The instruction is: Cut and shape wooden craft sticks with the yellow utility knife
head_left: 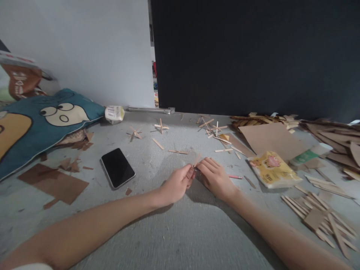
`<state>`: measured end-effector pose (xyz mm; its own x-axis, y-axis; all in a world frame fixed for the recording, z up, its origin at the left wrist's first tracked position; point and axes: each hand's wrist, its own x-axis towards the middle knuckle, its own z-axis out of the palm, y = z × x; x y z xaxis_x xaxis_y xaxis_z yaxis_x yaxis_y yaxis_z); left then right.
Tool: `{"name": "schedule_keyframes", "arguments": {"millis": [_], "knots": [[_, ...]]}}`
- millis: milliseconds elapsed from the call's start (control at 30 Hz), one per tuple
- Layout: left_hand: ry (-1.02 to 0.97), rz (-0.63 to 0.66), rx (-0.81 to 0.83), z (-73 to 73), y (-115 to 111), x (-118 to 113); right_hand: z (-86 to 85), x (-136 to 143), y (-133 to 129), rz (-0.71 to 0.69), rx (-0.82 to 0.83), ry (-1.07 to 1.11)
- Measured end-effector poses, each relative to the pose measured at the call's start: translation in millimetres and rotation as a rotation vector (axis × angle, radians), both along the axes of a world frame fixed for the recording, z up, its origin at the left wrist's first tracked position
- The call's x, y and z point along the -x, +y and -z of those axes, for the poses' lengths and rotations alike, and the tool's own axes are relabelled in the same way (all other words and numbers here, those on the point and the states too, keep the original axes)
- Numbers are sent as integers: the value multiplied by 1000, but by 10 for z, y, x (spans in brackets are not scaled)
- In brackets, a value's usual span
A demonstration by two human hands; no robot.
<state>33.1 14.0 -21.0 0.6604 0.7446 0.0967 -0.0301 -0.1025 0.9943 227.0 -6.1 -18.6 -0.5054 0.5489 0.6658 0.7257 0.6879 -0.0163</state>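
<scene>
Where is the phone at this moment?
In the head view, the phone lies left of centre on the grey surface, between the brown cardboard and the left hand.

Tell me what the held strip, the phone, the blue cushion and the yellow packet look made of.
Held strip: probably wood, matte, going by its pale tan color, though blurred.
Phone: likely glass-fronted, judging by its smooth, even black face.
Blue cushion: seemingly printed fabric, matte, with a soft, seamed edge.
Yellow packet: probably plastic film, slightly shiny, with creased edges.
</scene>
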Motion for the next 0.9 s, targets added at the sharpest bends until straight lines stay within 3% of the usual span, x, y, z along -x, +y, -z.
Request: {"name": "schedule_keyframes", "arguments": {"millis": [100,333,633,800,900], "knots": [[67,-2,-78,22,0,11,1,4,-8,-4,-3,-20],[-47,-32,65,23,-2,-61,39,-15,38,-10,20,12],[-18,-75,24,-115,-140,-26,56,-36,31,-46,39,125],[-17,-139,62,-118,-178,-41,83,-77,67,170,-5,348],[-53,-167,79,-85,-143,-42,99,-80,83,194,17,350]]}}
